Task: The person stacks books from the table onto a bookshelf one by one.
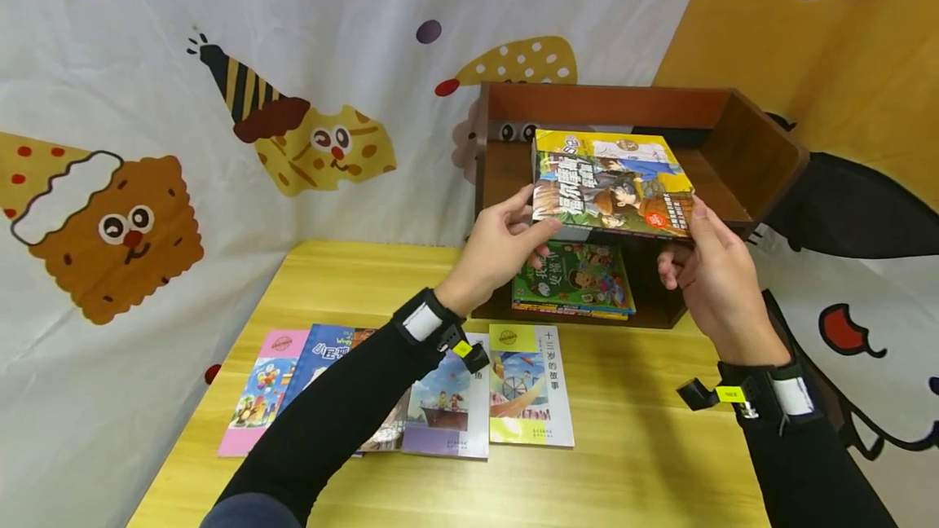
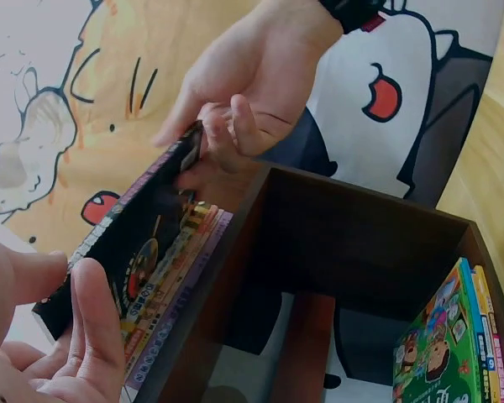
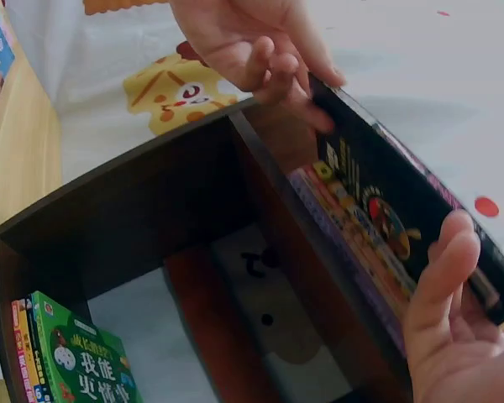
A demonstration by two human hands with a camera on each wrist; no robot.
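An illustrated book (image 1: 631, 200) with a colourful cover is held between both hands over the upper shelf of a small brown bookcase (image 1: 612, 104). My left hand (image 1: 502, 243) pinches its near left corner, thumb on the cover and fingers underneath. At the near right corner my right hand (image 1: 722, 275) grips the edge, its thumb on top and other fingers curled below. The wrist views show the book's black back cover (image 2: 143, 243) tilted over a stack of thinner books (image 2: 181, 285) on the upper shelf. Behind the held book, a yellow cover (image 1: 645, 147) shows in the head view.
A green book (image 1: 575, 279) tops a small stack in the lower compartment. On the wooden table (image 1: 645, 446), several books lie in a row, including a pink one (image 1: 267, 389) and a white-and-yellow one (image 1: 531, 385). A printed curtain (image 1: 330, 39) hangs behind.
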